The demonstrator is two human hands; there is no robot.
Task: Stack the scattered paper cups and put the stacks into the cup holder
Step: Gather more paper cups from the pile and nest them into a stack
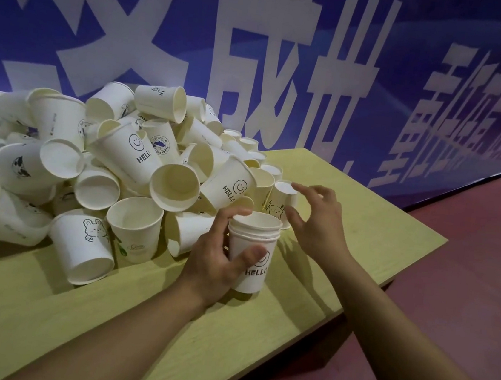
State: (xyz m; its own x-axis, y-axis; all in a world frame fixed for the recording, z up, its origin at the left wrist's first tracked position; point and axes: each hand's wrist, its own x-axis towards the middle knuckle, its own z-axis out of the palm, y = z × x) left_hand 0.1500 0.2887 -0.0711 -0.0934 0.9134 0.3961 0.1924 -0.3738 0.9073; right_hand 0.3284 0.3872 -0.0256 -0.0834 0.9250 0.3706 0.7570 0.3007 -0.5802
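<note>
Early stage — left hand point(213, 260) fingers are clamping a short stack point(251, 249); right hand point(317, 219), fingers apart, is nearing the large unstacked pile point(106, 157); no holder visible.

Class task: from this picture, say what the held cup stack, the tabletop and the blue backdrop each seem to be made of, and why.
Cup stack: paper, matte white, with rolled rims and printed "HELLO". Tabletop: probably laminated board, smooth yellow-green with faint grain. Backdrop: likely printed vinyl or fabric; large white characters, slight sheen.
</note>
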